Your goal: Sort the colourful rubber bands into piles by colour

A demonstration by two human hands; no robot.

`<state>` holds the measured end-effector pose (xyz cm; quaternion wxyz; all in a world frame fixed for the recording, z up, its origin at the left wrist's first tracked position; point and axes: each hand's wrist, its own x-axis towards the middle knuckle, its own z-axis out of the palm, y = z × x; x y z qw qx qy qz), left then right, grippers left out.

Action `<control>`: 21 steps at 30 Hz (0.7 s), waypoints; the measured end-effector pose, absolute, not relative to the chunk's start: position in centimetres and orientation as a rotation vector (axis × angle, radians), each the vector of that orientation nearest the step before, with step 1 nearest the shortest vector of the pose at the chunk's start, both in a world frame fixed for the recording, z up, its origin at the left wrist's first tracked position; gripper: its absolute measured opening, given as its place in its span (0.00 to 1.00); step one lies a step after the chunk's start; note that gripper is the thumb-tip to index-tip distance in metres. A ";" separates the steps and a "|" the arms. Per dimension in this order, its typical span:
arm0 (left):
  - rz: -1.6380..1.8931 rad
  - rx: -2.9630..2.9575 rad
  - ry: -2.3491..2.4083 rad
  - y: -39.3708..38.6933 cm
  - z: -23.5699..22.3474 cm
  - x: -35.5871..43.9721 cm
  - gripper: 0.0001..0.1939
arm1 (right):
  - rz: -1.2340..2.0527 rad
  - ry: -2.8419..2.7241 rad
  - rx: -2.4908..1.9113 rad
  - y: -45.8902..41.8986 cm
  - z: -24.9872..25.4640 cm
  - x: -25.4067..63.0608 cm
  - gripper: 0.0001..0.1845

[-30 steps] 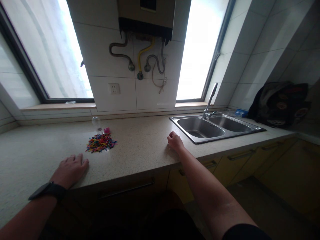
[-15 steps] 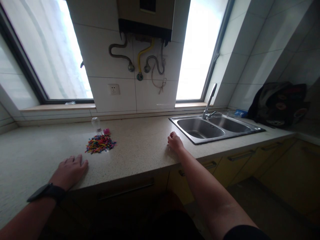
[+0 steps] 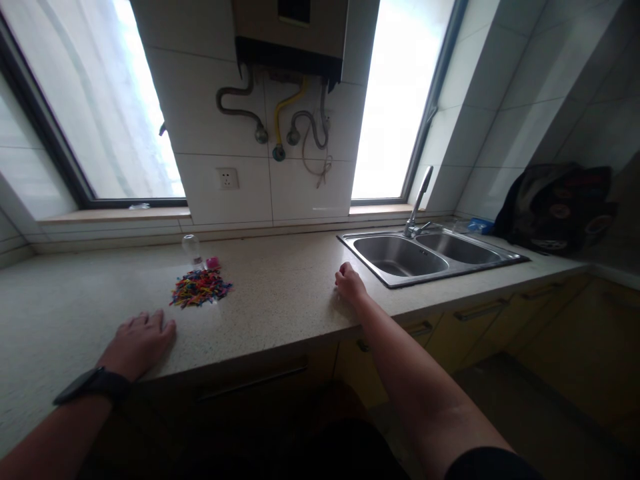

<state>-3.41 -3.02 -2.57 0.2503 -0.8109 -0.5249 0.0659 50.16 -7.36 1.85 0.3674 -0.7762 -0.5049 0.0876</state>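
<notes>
My left hand [image 3: 137, 343] lies flat on the speckled countertop [image 3: 280, 293], fingers stretched out, holding nothing; a dark watch sits on its wrist. Just beyond it is a heap of small multicoloured sticks [image 3: 200, 289]. Behind the heap stand a small clear bottle [image 3: 192, 250] and a pink cap [image 3: 213, 262]. My right hand [image 3: 350, 285] rests on the counter near the sink's left corner, its fingers curled under; what they hold, if anything, is hidden.
A steel double sink [image 3: 430, 252] with a tap [image 3: 419, 203] is set into the counter at right. A dark bag [image 3: 555, 207] sits beyond it. Two windows, a wall socket [image 3: 227, 178] and a water heater with pipes [image 3: 287, 127] face me. Yellow cabinets run below.
</notes>
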 end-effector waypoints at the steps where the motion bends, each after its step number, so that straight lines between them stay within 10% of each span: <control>1: 0.180 -2.207 -1.427 -3.1 -2.5 -3.4 0.21 | 0.222 -1.298 -1.997 -7.4 1.8 50.2 0.05; 21: 0.045 -2.270 -1.423 -2.7 -3.0 -3.8 0.20 | 0.184 -1.341 -2.045 -6.8 1.3 50.6 0.07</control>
